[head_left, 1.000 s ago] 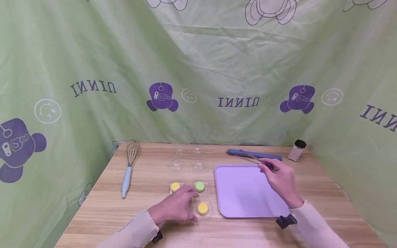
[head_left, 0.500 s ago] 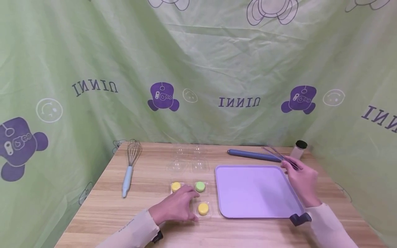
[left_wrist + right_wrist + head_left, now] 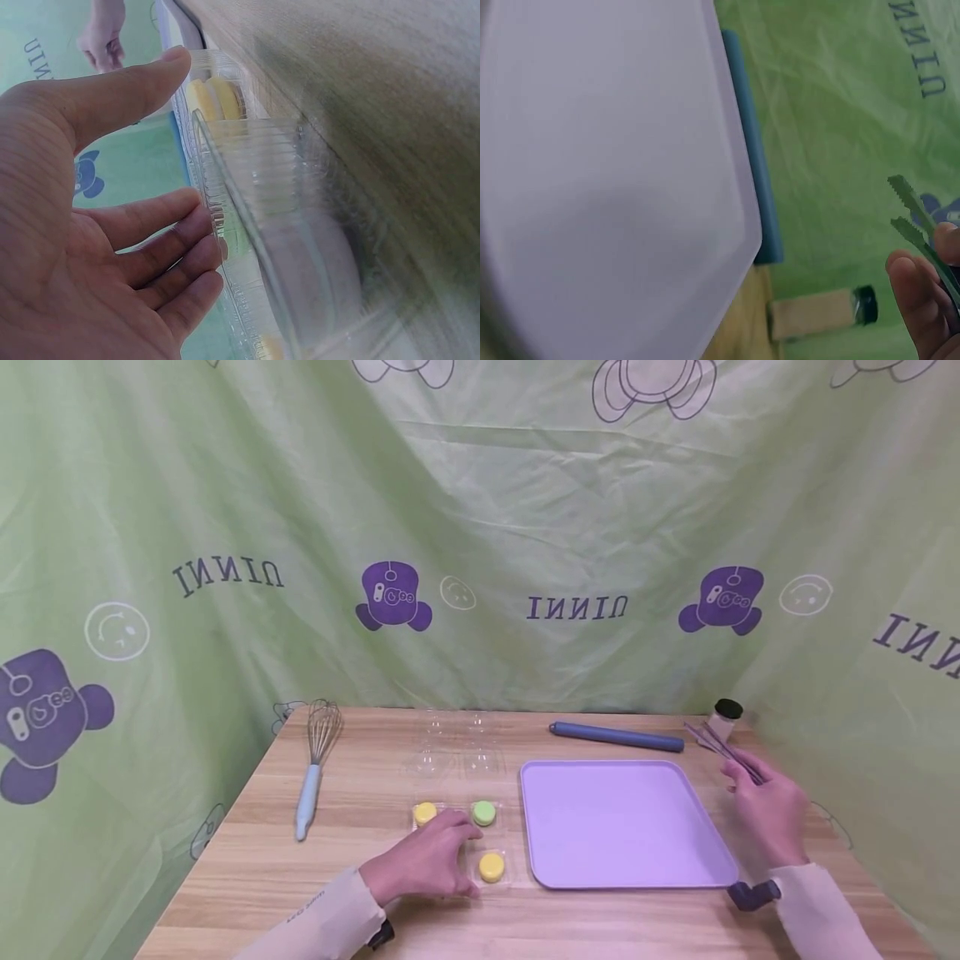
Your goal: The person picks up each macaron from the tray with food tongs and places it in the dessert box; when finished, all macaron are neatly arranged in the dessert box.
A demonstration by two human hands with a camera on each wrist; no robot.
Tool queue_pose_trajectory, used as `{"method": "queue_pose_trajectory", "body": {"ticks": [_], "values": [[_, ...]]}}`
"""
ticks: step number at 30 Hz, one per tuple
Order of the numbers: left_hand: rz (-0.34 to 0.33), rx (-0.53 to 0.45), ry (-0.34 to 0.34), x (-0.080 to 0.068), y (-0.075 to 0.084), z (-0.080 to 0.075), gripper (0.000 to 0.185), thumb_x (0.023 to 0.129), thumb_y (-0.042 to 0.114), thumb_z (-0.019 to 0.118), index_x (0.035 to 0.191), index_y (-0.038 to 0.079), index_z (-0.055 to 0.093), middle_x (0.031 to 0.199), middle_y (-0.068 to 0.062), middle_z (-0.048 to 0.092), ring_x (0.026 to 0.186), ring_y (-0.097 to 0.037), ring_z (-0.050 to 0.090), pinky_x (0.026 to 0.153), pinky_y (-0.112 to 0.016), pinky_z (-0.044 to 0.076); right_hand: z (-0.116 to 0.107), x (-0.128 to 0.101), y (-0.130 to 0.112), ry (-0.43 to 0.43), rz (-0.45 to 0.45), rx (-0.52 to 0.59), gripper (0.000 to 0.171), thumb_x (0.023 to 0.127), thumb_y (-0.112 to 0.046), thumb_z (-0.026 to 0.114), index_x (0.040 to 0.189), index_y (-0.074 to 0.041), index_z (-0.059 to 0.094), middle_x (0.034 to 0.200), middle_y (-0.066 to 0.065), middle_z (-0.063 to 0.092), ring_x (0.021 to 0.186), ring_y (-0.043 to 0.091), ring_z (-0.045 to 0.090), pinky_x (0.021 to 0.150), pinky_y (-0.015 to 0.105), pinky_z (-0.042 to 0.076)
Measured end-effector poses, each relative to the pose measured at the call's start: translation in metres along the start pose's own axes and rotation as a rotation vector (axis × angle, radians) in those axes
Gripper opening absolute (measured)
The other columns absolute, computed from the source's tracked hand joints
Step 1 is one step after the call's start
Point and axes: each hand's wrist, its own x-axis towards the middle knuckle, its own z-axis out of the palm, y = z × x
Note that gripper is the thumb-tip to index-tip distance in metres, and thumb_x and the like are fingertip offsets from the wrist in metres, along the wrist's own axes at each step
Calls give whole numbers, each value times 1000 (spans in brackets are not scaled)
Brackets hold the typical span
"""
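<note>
My left hand (image 3: 427, 858) is at a clear plastic tray (image 3: 504, 847) that holds macarons. A yellow macaron (image 3: 491, 867), a green macaron (image 3: 483, 813) and another yellow macaron (image 3: 425, 813) show in the head view. The left wrist view also shows a pale, purplish macaron (image 3: 311, 274) behind the tray's wall, covered by my hand in the head view. Thumb and fingertips touch the tray's edge, spread apart and loosely bent. Off to the right, my right hand (image 3: 772, 810) grips slim tongs (image 3: 919, 225) with toothed tips, parted and holding nothing.
A lilac tray (image 3: 622, 827) lies between the hands. Behind it are a blue rolling pin (image 3: 617, 737) and a black-lidded jar (image 3: 723, 722). A clear domed lid (image 3: 453, 752) sits behind the macarons. The whisk (image 3: 311, 777) lies left. A green curtain (image 3: 480, 510) hangs behind.
My right hand has moved right with the tongs, from over the lilac tray to beyond its right edge, near the jar. The left hand has stayed in place.
</note>
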Motion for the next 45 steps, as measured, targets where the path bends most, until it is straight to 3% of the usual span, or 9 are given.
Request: {"method": "queue_pose_trajectory", "body": {"ticks": [3, 5, 8, 10, 13, 15, 27, 37, 45], "values": [[1, 0, 1, 0, 0, 0, 77, 65, 50, 90, 127, 9, 68, 133, -4, 64, 126, -19, 56, 113, -37, 49, -2, 3, 15, -39, 55, -27, 52, 99, -47, 61, 141, -17, 60, 126, 17, 72, 77, 0, 66, 55, 23, 51], [3, -1, 1, 0, -1, 0, 77, 66, 50, 90, 127, 9, 68, 133, -4, 64, 125, -19, 56, 113, -36, 50, -4, 5, 23, -58, 78, -45, 55, 99, -49, 59, 145, -18, 56, 137, 19, 65, 96, 15, 70, 67, 27, 53], [4, -3, 2, 0, -1, 0, 77, 66, 50, 90, 127, 9, 68, 132, -3, 64, 125, -18, 56, 112, -36, 50, -7, 7, 32, -71, 88, -80, 58, 100, -50, 57, 146, -16, 54, 142, 21, 60, 119, 38, 62, 78, 35, 49], [3, -4, 2, 0, -1, 0, 77, 66, 50, 90, 127, 10, 68, 132, -3, 64, 124, -18, 56, 112, -36, 50, -8, 8, 37, -78, 88, -92, 58, 101, -48, 57, 146, -13, 53, 143, 23, 58, 129, 49, 54, 87, 47, 48], [2, -5, 2, 0, -1, 0, 77, 66, 50, 90, 127, 10, 68, 133, -3, 64, 124, -18, 56, 111, -35, 51, -10, 7, 43, -92, 95, -115, 56, 102, -45, 55, 146, -11, 52, 144, 27, 55, 131, 55, 50, 97, 62, 45], [1, -5, 1, 0, -2, 0, 76, 66, 50, 89, 127, 10, 68, 132, -3, 64, 124, -17, 56, 111, -35, 51, -11, 7, 47, -105, 106, -128, 55, 103, -42, 54, 147, -9, 51, 146, 28, 53, 132, 57, 47, 102, 69, 40], [-16, -8, -13, 0, 0, 0, 78, 66, 51, 89, 128, 10, 68, 134, -3, 63, 125, -18, 55, 111, -37, 51, -7, 11, 65, -166, 80, -282, 52, 100, -34, 59, 139, 0, 56, 142, 32, 50, 129, 62, 43, 107, 71, 30], [-36, -4, -24, 1, 1, -3, 80, 66, 52, 89, 131, 11, 66, 134, -2, 62, 125, -18, 55, 112, -38, 50, -4, 10, 65, -199, 52, -275, 64, 101, -42, 57, 145, 3, 47, 144, 32, 46, 131, 65, 37, 109, 74, 24], [-31, 4, -24, 1, 0, -1, 80, 67, 53, 88, 131, 11, 66, 136, -3, 62, 127, -19, 55, 113, -38, 50, -3, 8, 64, -189, 52, -278, 62, 101, -40, 58, 145, 2, 47, 145, 32, 45, 131, 65, 36, 110, 74, 23]]}}
